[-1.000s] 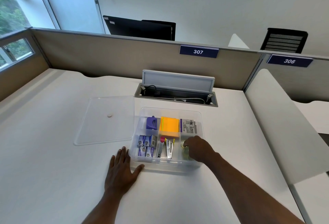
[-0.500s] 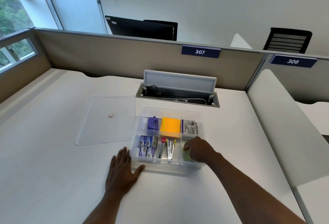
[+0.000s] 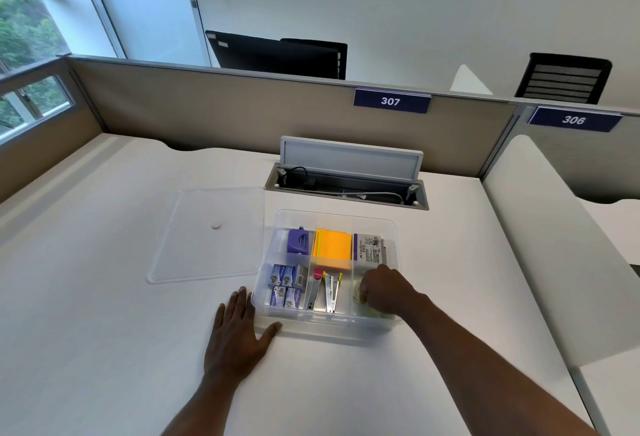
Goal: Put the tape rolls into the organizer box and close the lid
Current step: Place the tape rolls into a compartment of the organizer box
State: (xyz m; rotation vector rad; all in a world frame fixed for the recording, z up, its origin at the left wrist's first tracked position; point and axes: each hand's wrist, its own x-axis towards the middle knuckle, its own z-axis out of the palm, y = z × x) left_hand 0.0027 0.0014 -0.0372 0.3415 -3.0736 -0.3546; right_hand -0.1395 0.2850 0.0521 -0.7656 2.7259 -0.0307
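Observation:
A clear plastic organizer box sits open on the white desk. Its clear lid lies flat on the desk to the left of it. My right hand reaches into the box's near right compartment, fingers curled on a pale yellowish tape roll that it mostly hides. More pale rolls show through the box wall under that hand. My left hand lies flat on the desk, fingers spread, touching the box's near left corner.
The other compartments hold a purple item, an orange pad, a labelled packet, small blue staple boxes and metal staple removers. An open cable tray lies behind the box. Partition walls bound the desk.
My right hand has stayed in the near right compartment with only a small shift. The left hand has not moved. The view has shifted slightly.

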